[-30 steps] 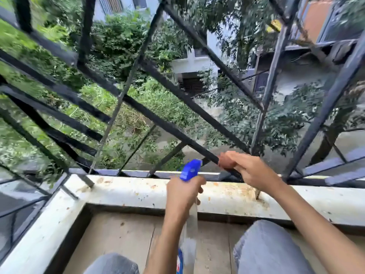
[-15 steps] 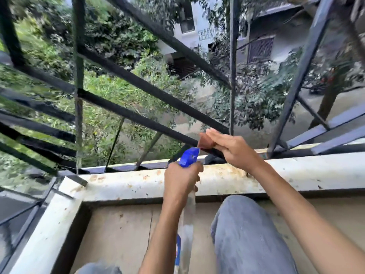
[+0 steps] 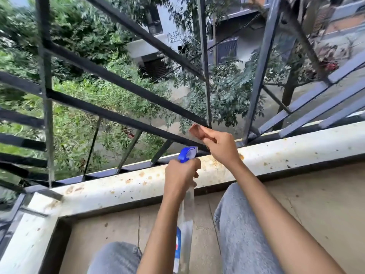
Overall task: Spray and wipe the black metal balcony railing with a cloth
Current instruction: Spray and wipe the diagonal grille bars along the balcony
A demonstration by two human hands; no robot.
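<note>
The black metal railing (image 3: 110, 113) of crossing horizontal and upright bars fills the upper half of the view. My right hand (image 3: 221, 147) presses a small reddish-brown cloth (image 3: 195, 129) against a low horizontal bar, just left of a thin upright. Below and left of it, my left hand (image 3: 180, 176) grips the neck of a clear spray bottle (image 3: 186, 212) with a blue trigger head (image 3: 186, 154). The nozzle points up toward the same bar. The bottle's lower part hangs down between my knees.
A stained white concrete ledge (image 3: 122, 186) runs under the railing and turns a corner at lower left. My knees in grey jeans (image 3: 241, 224) rest on the beige balcony floor (image 3: 102, 230). Beyond the bars are trees and buildings far below.
The view has swung so the bars look more level. My right hand with the cloth has slid up along the bar. The left hand keeps holding the bottle beneath it.
</note>
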